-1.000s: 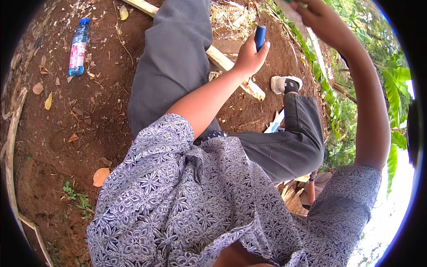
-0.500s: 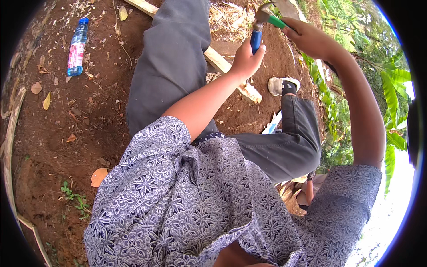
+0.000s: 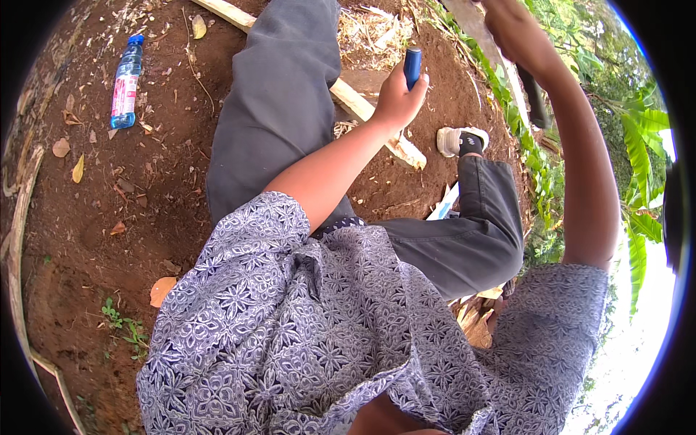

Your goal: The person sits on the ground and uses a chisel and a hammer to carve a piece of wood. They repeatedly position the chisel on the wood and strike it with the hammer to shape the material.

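Observation:
My left hand is closed round the blue handle of a chisel, held upright over a pale strip of wood. The chisel's blade is hidden behind my fingers. At the top edge my right hand is raised, wrapped round the hammer. Its black grip end hangs below the fist beside my forearm, while the head lies outside the view. The wood strip passes under my stretched-out left leg.
On the brown soil at left lies a blue-capped plastic bottle. Wood shavings are heaped beyond my left hand. My shoe rests right of the wood strip. Green plants and a long stick edge the ground.
My right hand has lifted the hammer up and away from the chisel's butt, taking its head out of view. My left hand and the chisel have barely moved.

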`<action>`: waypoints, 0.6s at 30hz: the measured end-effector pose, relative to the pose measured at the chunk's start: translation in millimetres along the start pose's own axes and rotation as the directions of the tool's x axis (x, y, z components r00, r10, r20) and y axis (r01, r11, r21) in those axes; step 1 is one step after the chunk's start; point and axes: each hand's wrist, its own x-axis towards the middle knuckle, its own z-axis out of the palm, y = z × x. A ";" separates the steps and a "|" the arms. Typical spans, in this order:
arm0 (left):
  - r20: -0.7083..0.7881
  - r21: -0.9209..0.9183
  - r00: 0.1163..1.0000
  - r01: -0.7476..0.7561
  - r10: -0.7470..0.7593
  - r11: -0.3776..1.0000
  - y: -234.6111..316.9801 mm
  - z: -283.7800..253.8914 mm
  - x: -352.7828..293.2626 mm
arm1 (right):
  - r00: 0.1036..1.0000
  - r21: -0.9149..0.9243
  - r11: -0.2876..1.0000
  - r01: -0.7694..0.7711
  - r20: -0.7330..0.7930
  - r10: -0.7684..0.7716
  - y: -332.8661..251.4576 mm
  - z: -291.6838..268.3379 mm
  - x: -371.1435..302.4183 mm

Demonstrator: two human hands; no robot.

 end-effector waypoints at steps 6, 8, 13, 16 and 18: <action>0.013 -0.026 1.000 -0.017 0.017 1.000 -9.3 1.3 2.0 | 0.981 -0.104 0.994 -0.025 0.188 0.045 68.5 -18.4 23.6; 0.025 0.021 1.000 -0.016 0.015 1.000 -10.0 -1.2 2.4 | 0.991 -0.147 0.989 -0.022 0.130 0.042 33.1 2.5 1.4; 0.048 -0.039 0.999 0.001 0.001 0.999 -7.1 5.6 0.4 | 0.973 -0.157 0.986 0.057 0.232 -0.019 86.6 -16.3 24.7; 0.007 -0.026 1.000 -0.007 0.007 1.000 -10.1 -4.8 2.0 | 0.961 -0.235 0.962 -0.136 0.205 0.186 -13.8 9.8 1.9; 0.050 -0.019 0.999 -0.004 0.005 1.000 -8.7 2.0 -1.0 | 0.911 -0.460 0.850 0.256 0.410 -0.052 41.9 17.9 -3.3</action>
